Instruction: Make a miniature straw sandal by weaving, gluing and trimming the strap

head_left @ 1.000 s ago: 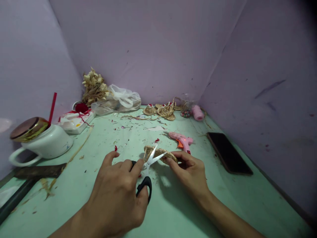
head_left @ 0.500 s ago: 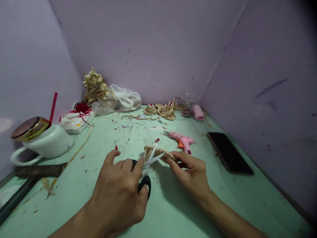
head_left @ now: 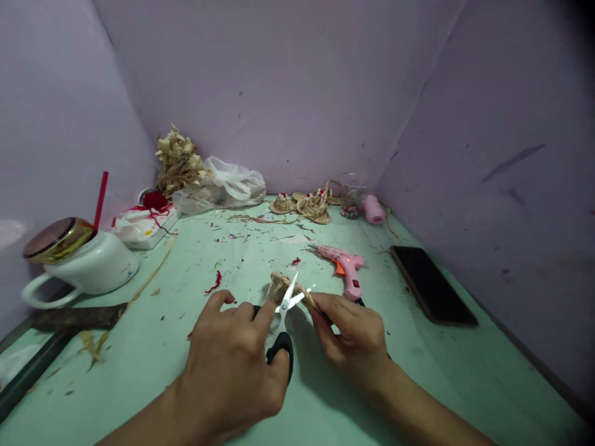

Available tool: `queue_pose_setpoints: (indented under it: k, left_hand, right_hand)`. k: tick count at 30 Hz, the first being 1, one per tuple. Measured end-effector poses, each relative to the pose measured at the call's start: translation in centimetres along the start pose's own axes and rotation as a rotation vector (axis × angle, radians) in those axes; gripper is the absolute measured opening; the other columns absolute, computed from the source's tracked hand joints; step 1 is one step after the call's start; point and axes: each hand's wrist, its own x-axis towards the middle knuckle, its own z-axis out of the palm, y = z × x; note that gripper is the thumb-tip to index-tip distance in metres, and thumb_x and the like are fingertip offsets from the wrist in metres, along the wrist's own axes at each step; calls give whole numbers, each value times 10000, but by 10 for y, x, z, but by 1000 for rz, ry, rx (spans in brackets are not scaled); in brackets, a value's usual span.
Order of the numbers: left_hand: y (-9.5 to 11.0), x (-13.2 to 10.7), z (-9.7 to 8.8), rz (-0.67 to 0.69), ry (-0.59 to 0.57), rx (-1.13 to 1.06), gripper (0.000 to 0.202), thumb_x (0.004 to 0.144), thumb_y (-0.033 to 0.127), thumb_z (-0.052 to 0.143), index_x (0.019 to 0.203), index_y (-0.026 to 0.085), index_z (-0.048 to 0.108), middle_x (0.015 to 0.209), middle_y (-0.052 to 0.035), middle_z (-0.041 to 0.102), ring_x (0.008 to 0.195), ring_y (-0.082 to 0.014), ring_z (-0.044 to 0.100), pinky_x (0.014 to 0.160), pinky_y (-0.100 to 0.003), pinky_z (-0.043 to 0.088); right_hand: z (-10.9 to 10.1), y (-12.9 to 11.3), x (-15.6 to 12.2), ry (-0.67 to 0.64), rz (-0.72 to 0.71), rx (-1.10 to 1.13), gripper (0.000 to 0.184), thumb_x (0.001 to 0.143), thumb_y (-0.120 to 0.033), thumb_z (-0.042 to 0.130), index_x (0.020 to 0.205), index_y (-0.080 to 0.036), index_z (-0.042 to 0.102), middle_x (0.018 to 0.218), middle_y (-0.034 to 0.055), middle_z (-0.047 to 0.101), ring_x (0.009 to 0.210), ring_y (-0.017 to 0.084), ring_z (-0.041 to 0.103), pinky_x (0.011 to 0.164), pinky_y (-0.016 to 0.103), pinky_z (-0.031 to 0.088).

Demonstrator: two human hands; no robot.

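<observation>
My left hand (head_left: 232,365) grips black-handled scissors (head_left: 284,322), thumb and fingers through the loops, blades parted and pointing up. The blade tips sit against a small woven straw piece (head_left: 281,287). My right hand (head_left: 353,331) pinches that straw piece from the right, fingers closed on its edge, just above the green table (head_left: 186,260). Both hands are close together near the table's middle front.
A pink glue gun (head_left: 344,266) lies just behind my right hand. A black phone (head_left: 432,285) lies to the right. At the left are a white mug with a gold lid (head_left: 79,260) and a dark hammer-like tool (head_left: 69,319). Straw ornaments (head_left: 311,205), a pink spool (head_left: 373,209) and a plastic bag (head_left: 223,189) line the back.
Both hands drew slightly nearer to me and closer together. The straw piece has turned more upright, and a red scrap now shows on the table left of it.
</observation>
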Motion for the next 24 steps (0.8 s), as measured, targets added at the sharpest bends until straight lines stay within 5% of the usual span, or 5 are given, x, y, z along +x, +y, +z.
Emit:
queue_pose_setpoints:
  k: [4, 9, 15, 24]
  left_hand:
    - [3, 1, 4, -1, 39, 75, 414, 667, 325, 496, 1007, 141, 647, 601, -60, 586, 560, -214, 549, 858, -509, 342]
    - [5, 6, 0, -76, -51, 50, 481, 664, 347, 496, 1091, 161, 613, 643, -63, 594, 644, -239, 564, 873, -516, 330]
    - [12, 7, 3, -98, -47, 64, 531, 658, 362, 488, 1117, 118, 604, 690, -108, 625, 682, -260, 564, 840, -510, 354]
    - [21, 2, 15, -58, 17, 19, 457, 709, 310, 476, 1102, 108, 595, 709, -91, 611, 634, -214, 548, 867, -491, 331]
  right_hand:
    - [1, -1, 1, 5, -9, -15, 275, 758, -46, 536, 976, -182, 636, 803, 54, 695, 674, 146, 651, 582, 222, 505]
    - [5, -6, -1, 59, -108, -80, 268, 755, -34, 533, 983, -137, 627, 815, 84, 709, 692, 168, 669, 599, 235, 526]
    - [3, -12, -3, -16, -86, -108, 281, 762, -31, 494, 994, -127, 620, 839, 106, 712, 709, 184, 670, 606, 258, 533]
    - [3, -2, 3, 69, 271, -27, 91, 743, -178, 576, 759, -158, 663, 647, 27, 682, 524, 133, 605, 507, 235, 480]
